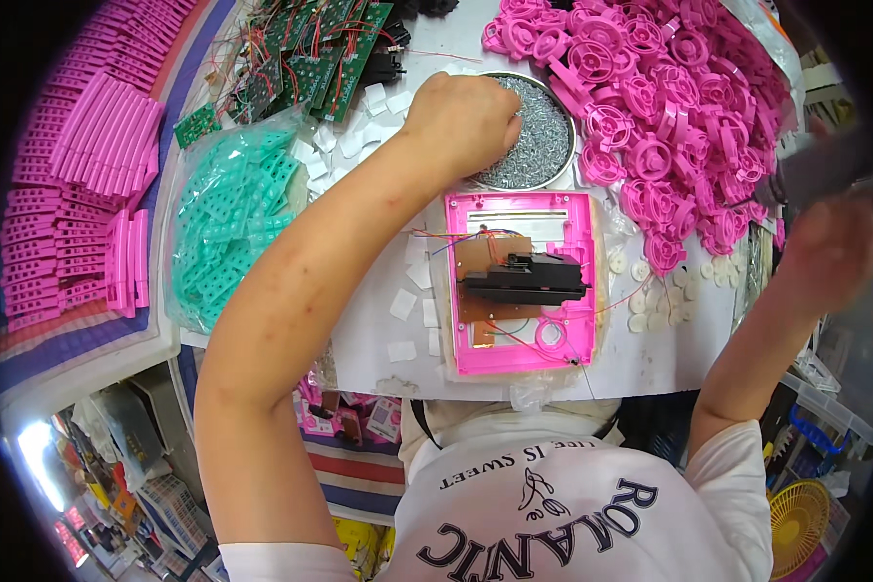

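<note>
My left hand point(464, 128) reaches to the left rim of a round tin of small silver screws point(533, 141). Its fingers are curled in at the screws, and whatever they pinch is hidden. Out at the far right, my right hand point(832, 254), blurred, is wrapped round a dark electric screwdriver point(817, 167) whose thin bit points left. Between my arms lies an open pink plastic housing point(460, 339) with a brown circuit board point(473, 254), a black mechanism point(526, 279) and thin coloured wires. Neither hand touches the housing.
Pink round plastic parts point(640, 97) are heaped at the back right. Green circuit boards point(310, 48) with red wires lie at the back left, beside a bag of teal parts point(231, 218). Pink strips point(107, 136) are stacked far left. White squares point(404, 304) and pale discs point(664, 296) lie about.
</note>
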Tool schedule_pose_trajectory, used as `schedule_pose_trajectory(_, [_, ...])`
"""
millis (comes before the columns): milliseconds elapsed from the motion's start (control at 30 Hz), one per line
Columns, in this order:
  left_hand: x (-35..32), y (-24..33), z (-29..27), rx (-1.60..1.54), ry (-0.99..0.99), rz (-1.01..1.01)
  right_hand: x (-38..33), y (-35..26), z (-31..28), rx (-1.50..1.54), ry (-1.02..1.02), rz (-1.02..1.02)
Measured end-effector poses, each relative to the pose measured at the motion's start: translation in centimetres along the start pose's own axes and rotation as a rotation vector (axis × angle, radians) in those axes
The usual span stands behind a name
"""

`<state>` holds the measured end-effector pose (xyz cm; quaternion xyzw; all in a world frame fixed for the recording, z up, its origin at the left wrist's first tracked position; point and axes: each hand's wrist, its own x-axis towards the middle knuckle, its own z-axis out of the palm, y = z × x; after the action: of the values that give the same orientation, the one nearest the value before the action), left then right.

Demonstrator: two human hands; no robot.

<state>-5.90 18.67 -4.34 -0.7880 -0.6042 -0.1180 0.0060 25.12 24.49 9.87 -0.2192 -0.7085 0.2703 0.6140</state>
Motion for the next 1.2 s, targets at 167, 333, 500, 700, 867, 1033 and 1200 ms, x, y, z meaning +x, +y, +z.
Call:
schedule_pose_trajectory(167, [-0.9,0.5,-3.2,-0.096,0.225,0.015,3.4,3.1,1.4,0.363,-0.661,0.343])
schedule_pose_trajectory(333, [-9.7,6.9,-7.8,-0.358,0.284,-0.008,-0.9,0.9,5.5,0.359,-0.612,0.39])
schedule_pose_trajectory(500, [-13.8,10.6,-5.8,-0.659,0.344,-0.146,-2.4,-2.6,8.3,0.673,-0.817,0.157])
schedule_pose_trajectory(700, [-14.5,11.3,-4.5,-0.717,0.375,-0.253,-7.0,-5.9,11.6,0.79,-0.52,0.471])
schedule_pose_trajectory(867, [-14.3,11.3,-4.5,-0.73,0.418,-0.248,-7.1,-5.6,11.5,0.874,-0.64,0.363])
schedule_pose_trajectory(1033, [-14.5,11.1,-3.7,-0.704,0.475,-0.191,-7.6,-6.0,11.6,0.88,-0.621,0.407])
schedule_pose_trajectory(1200, [-14.4,11.5,-4.8,-0.567,0.471,-0.299,-7.9,-5.8,11.3,0.874,-0.541,0.436])
